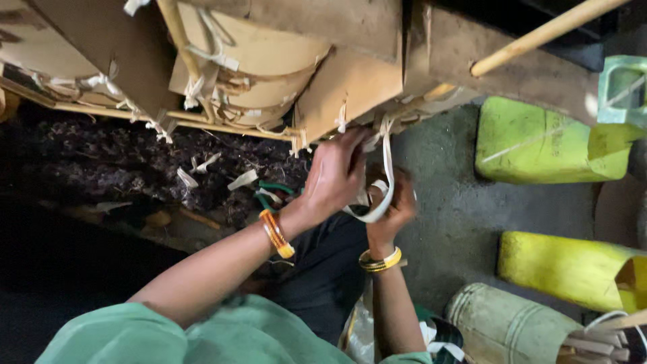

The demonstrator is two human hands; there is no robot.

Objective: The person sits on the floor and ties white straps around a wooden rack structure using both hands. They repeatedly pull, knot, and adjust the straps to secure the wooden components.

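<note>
Brown cardboard sheets (350, 81) are spreading across the top of the view, lashed against pale bamboo poles (176, 30) with knots of whitish strip. A dark heap of dried, shredded plant litter (101, 158) is lying below them on the left, with scraps of white strip and a bit of green cord (273, 189) scattered over it. On the right, over a grey concrete floor (451, 222), two yellow-green plastic jerrycans (539, 141) are lying on their sides, one above the other, and a pale greenish ribbed container (505, 323) is sitting near the bottom edge.

The person, in a green garment (202, 337), is reaching both arms up toward the lower edge of the cardboard. The left hand (333, 175), with an orange bangle (276, 234) at the wrist, is curling closed, its fingertips pinching a white flat strip (387, 168) just where the strip is meeting the tied bundle at the cardboard edge. The strip is running down from that knot and looping under and back toward the right hand (394, 209), which is sitting just beside and slightly below the left, yellow bangles (381, 261) at its wrist. The right hand's fingers are folding around the lower loop of the same strip, gripping it.
</note>
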